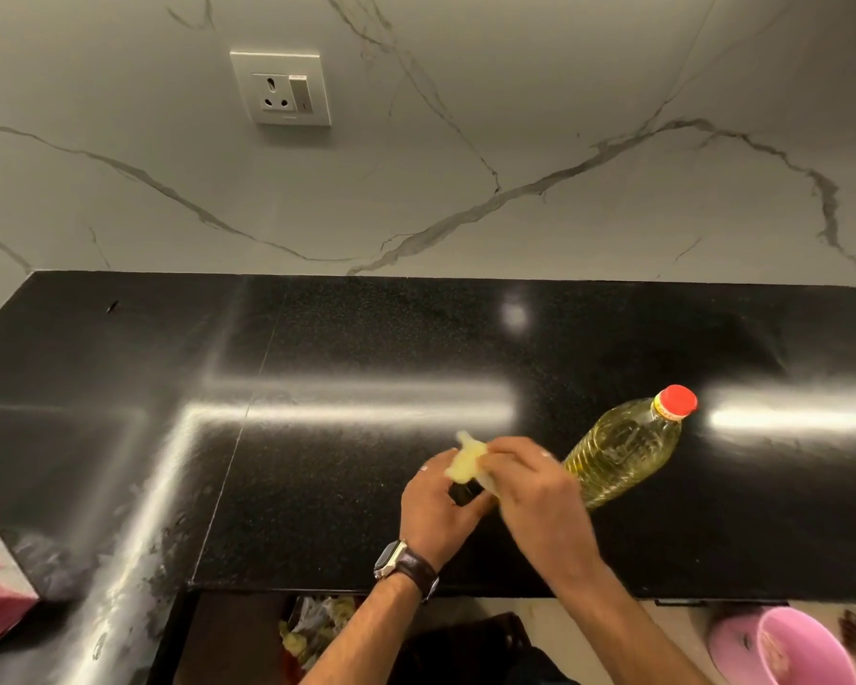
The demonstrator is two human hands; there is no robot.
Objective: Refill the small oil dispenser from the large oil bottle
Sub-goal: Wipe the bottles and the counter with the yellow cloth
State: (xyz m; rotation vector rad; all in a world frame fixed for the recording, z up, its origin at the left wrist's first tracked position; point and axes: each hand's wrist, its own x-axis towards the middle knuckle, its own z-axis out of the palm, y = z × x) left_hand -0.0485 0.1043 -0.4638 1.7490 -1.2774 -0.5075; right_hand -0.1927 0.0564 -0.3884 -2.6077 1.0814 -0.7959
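Centrally, a small oil dispenser (465,464) is gripped by both hands.
It is clasped by the left hand (438,506) and right hand (534,491); the red-capped oil bottle (623,449) stands untouched beside them.

Small pale-yellow dispenser (465,459), blurred, beside large red-capped oil bottle (618,452) upright on the counter

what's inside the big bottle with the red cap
The large oil bottle holds yellow oil, seen through its clear sides. Its red cap is on. The right hand covers its lower end.
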